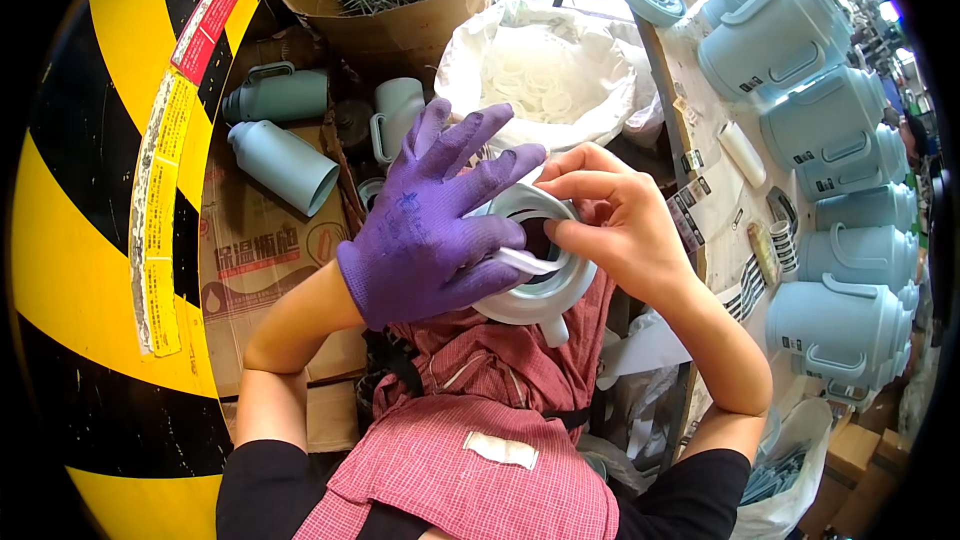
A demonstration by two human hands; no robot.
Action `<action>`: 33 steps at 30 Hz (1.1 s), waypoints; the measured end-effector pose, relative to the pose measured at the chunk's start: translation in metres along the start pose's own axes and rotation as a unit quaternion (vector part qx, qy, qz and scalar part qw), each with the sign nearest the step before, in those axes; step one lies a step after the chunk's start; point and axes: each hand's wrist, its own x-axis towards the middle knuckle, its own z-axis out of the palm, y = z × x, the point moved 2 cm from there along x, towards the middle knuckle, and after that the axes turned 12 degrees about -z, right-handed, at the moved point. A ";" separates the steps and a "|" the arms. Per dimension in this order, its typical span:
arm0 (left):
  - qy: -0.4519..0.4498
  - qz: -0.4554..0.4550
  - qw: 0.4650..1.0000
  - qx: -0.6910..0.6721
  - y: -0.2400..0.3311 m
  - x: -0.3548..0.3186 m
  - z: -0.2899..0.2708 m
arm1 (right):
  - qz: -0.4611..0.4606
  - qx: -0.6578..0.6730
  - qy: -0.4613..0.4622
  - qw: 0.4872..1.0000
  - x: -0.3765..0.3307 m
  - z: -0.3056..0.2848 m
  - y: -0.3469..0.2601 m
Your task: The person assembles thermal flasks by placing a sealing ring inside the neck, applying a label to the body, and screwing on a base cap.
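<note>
A pale blue round plastic jug part (520, 310) is in front of my apron, with ringed rims, a dark opening and a small stub at its near side. A curved pale band (530, 262) crosses its near left edge. My left hand (425, 215), in a purple glove, lies over the left side; its thumb and index finger close about the band, and the other fingers spread. The bare fingers of my right hand (610, 215) are bent together at the far right rim, thumb over the opening. Whatever they may pinch is too small to make out.
A white sack (600, 90) of translucent rings stands ahead, beside a cardboard box (420, 25) of thin rods. Loose jug bodies (285, 165) lie at the left by a striped yellow-black panel (80, 270). Several blue jugs (835, 325) line the right-hand table (725, 230).
</note>
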 end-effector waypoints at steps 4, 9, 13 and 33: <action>0.012 -0.018 0.999 0.050 0.005 -0.014 0.013 | -0.009 -0.018 0.053 0.998 -0.010 0.015 0.010; 0.037 -0.067 0.989 0.128 0.024 -0.026 0.035 | 0.012 -0.112 0.070 0.991 -0.008 0.030 0.002; 0.062 -0.127 0.988 0.064 0.033 -0.034 0.042 | -0.038 -0.109 -0.055 0.992 -0.018 -0.001 -0.017; 0.050 -0.104 0.978 -0.171 0.027 -0.028 0.051 | -0.177 -0.151 -0.164 0.958 -0.028 0.000 0.003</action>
